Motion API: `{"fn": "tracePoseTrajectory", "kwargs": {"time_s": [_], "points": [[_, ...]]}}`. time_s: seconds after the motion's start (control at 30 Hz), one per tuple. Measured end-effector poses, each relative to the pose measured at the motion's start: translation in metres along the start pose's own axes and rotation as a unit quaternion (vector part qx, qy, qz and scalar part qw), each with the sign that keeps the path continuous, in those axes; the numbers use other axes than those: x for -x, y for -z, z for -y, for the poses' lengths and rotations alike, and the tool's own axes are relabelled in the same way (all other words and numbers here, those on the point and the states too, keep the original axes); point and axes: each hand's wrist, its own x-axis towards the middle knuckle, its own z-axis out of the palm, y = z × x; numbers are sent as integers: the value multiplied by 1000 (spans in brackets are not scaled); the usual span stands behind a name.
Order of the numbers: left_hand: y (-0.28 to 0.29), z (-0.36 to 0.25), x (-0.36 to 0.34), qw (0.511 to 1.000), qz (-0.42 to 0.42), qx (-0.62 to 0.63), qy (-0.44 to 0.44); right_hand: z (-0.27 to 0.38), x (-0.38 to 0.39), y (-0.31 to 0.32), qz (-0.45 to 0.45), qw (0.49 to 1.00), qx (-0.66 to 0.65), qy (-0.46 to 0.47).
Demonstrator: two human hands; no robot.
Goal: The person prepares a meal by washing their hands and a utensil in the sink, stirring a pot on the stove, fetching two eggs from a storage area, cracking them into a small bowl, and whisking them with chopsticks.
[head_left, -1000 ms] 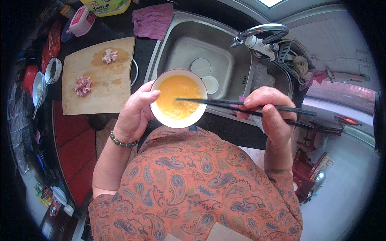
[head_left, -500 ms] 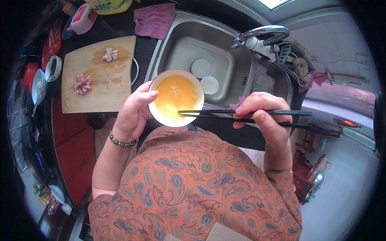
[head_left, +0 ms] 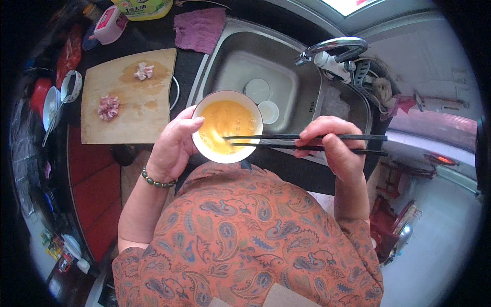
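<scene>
My left hand point(head_left: 179, 134) grips a white bowl point(head_left: 219, 158) by its left side, thumb on the rim. Beaten egg point(head_left: 225, 120), yellow and a little bubbly, fills much of the bowl. In my right hand point(head_left: 335, 146) is a pair of black chopsticks point(head_left: 276, 136), fingers closed round them. Their tips dip into the egg at the bowl's lower middle, slightly apart. The bowl is held in front of my body, over the counter edge by the sink.
A wooden cutting board point(head_left: 133, 123) at left carries two small piles of chopped meat point(head_left: 109, 108). The steel sink point(head_left: 240, 56) holds two round white items point(head_left: 268, 112); a chrome faucet point(head_left: 337, 43) arches over it. A purple cloth point(head_left: 199, 29) lies behind. Bowls point(head_left: 51, 107) stand far left.
The chopsticks and my right hand have shifted slightly left and up, and the tips have spread apart in the egg. The bowl stays in my left hand, almost unmoved.
</scene>
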Motion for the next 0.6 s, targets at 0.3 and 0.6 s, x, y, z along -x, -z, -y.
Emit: {"fn": "tracePoseTrajectory", "kwargs": {"time_s": [0.3,0.6], "points": [[6,-2,9,1000,-16,12,-21,4,-10,-10,-41,997,4,58],[23,-6,39,997,-34,36,-55,19,-36,-37,24,985,158,62]]}}
